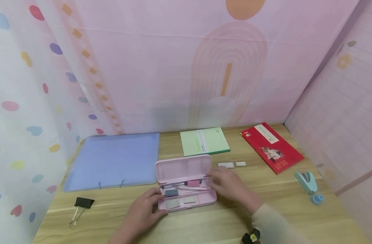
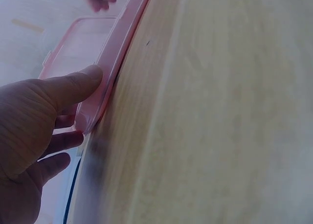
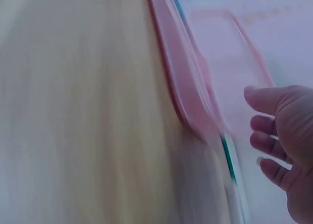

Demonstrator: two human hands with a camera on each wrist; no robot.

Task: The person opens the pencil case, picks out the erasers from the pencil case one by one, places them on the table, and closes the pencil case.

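Observation:
A pink pencil case (image 1: 190, 205) lies on the table with its lid raised at the back. Inside it are pens, a pink eraser-like block (image 1: 194, 183), a grey-blue block (image 1: 171, 192) and small pale pieces in the front compartment. My left hand (image 1: 144, 210) grips the case's left end, its thumb against the front wall in the left wrist view. Beside the case's right end is my right hand (image 1: 230, 185), its fingers loosely bent near the lid's edge. In the right wrist view that hand (image 3: 293, 131) holds nothing.
Behind lie a blue folder (image 1: 115, 161), a green notebook (image 1: 205, 140) and a red booklet (image 1: 272, 147). Two small white pieces (image 1: 226, 165) sit behind the right hand. A black binder clip (image 1: 84, 202) is at left; a teal stapler (image 1: 306, 181) and blue round object (image 1: 317, 199) at right.

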